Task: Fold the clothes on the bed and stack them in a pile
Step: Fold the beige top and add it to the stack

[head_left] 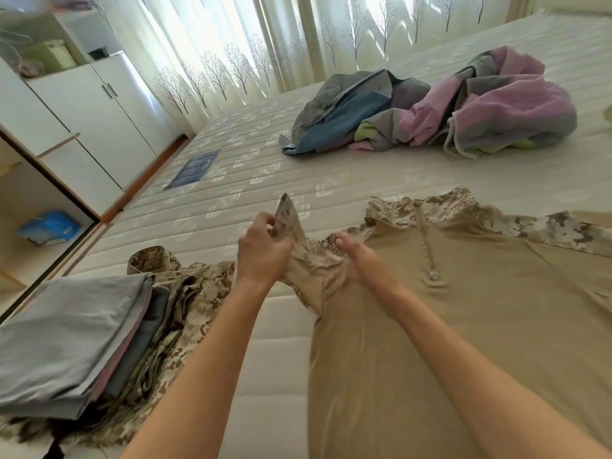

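Here the tan shirt (463, 326) lies flat, front up, on the bed (231, 180); the left hand (261, 250) pinches its camouflage sleeve (308, 256) raised, seemingly to fold inward; the right hand (357, 256), fingers nearly straight, pins the shoulder beside it.

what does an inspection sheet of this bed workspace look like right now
surface: quilted mattress, bare, with a dark label patch.
job's things: tan shirt with camouflage sleeves and zip collar lies spread front up; folded pile, grey piece on top, camouflage pieces beneath, at the near left.
clutter: unfolded heap of grey, blue, pink and green cloth at the far side.
hands: left hand grips the shirt's raised sleeve, fingers curled round it; right hand rests on the shoulder where that sleeve joins, fingers fairly straight.
cables: nothing seen.
surroundings: white cabinet to the left, tree-print curtains behind, a blue packet on the floor.
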